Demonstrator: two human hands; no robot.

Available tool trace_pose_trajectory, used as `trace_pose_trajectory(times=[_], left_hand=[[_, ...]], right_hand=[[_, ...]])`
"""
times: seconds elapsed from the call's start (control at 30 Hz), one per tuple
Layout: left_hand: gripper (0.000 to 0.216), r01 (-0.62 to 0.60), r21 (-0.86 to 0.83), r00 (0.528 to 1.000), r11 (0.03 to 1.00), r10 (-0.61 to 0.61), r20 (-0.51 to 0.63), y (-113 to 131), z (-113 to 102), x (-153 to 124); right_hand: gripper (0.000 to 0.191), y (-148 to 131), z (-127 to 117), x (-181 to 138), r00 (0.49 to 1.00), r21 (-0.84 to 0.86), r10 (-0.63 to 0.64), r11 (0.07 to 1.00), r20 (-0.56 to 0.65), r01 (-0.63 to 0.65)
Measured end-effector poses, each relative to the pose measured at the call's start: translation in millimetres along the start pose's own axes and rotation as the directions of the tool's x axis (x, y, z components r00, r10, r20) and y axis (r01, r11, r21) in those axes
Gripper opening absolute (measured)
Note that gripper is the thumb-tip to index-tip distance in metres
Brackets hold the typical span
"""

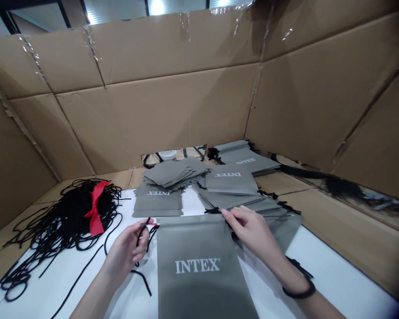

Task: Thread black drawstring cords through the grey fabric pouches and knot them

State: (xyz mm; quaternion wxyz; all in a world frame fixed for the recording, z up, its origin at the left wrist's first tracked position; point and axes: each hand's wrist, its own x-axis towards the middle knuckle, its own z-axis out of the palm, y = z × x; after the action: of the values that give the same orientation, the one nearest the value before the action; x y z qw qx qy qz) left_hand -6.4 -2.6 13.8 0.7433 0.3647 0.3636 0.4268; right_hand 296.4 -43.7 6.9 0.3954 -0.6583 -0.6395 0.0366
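A grey pouch printed INTEX (199,266) lies flat on the white table (332,274) right in front of me. My left hand (128,250) pinches a black cord (142,235) with a small red tip at the pouch's upper left corner. My right hand (252,230) rests at the upper right corner, its fingers curled onto the pouch's top edge.
Several stacks of the same grey pouches (231,179) lie beyond the hands. A tangled pile of black cords (63,221) bound with a red ribbon (95,208) sits at the left. Tall cardboard walls (186,97) enclose the table on three sides.
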Motion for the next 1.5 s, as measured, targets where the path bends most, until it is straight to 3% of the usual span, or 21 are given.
trace_pose_trajectory(times=[0.17,0.27,0.4,0.53,0.67,0.77,0.87,0.97,1.03,1.1,1.27,1.5], left_hand=[[0.037,-0.047,0.107,0.998,0.993,0.051,-0.032,1.3,6.0,-2.3],[0.041,-0.091,0.100,0.987,0.991,0.104,-0.125,0.1,4.9,0.4],[0.042,-0.130,0.068,0.950,0.989,0.144,-0.277,0.0,-4.6,6.3],[0.039,-0.171,0.140,0.896,0.975,0.213,-0.390,1.8,-14.0,9.1],[0.029,-0.239,0.304,0.857,0.922,0.347,-0.381,2.6,-18.4,7.7],[0.020,-0.285,0.456,0.797,0.843,0.473,-0.376,3.6,-17.9,3.7],[0.008,-0.339,0.613,0.758,0.714,0.593,-0.272,4.8,-12.6,-1.4],[0.013,-0.355,0.697,0.817,0.623,0.569,-0.092,3.6,-4.3,-4.2],[0.016,-0.325,0.709,0.859,0.626,0.509,-0.056,1.4,0.1,-4.1],[0.020,-0.285,0.692,0.872,0.663,0.479,-0.099,-0.3,1.8,-3.0],[0.029,-0.232,0.651,0.849,0.723,0.477,-0.228,1.2,-2.8,-0.2],[0.032,-0.106,0.608,0.952,0.787,0.256,-0.167,3.0,-0.1,3.0]], right_hand=[[0.060,1.0,0.6,-0.1,1.000,-0.013,-0.012,1.000,0.026,0.012],[0.059,1.7,0.4,-0.3,1.000,-0.020,-0.010,1.000,0.027,0.011],[0.058,2.1,-1.2,-0.4,0.999,-0.023,-0.013,1.000,0.041,0.014],[0.057,1.1,-3.4,0.1,0.999,-0.037,-0.011,0.999,0.039,0.013],[0.059,0.0,-4.3,0.6,0.999,-0.046,-0.025,0.999,0.027,0.027],[0.060,0.7,-4.0,0.6,1.000,-0.056,-0.016,0.998,0.024,0.018],[0.060,1.8,-3.2,0.4,1.000,-0.061,0.018,0.998,0.008,-0.017],[0.061,2.2,-2.9,0.6,1.000,-0.056,0.029,0.998,0.005,-0.029],[0.060,1.9,-2.8,1.0,1.000,-0.055,0.025,0.998,0.006,-0.025],[0.059,1.6,-2.8,1.3,1.000,-0.055,0.018,0.998,0.006,-0.018],[0.056,2.1,-2.2,0.9,1.000,-0.056,-0.005,0.998,0.026,0.007],[0.053,2.2,-2.1,1.5,0.997,-0.056,-0.005,0.998,0.079,0.010]])
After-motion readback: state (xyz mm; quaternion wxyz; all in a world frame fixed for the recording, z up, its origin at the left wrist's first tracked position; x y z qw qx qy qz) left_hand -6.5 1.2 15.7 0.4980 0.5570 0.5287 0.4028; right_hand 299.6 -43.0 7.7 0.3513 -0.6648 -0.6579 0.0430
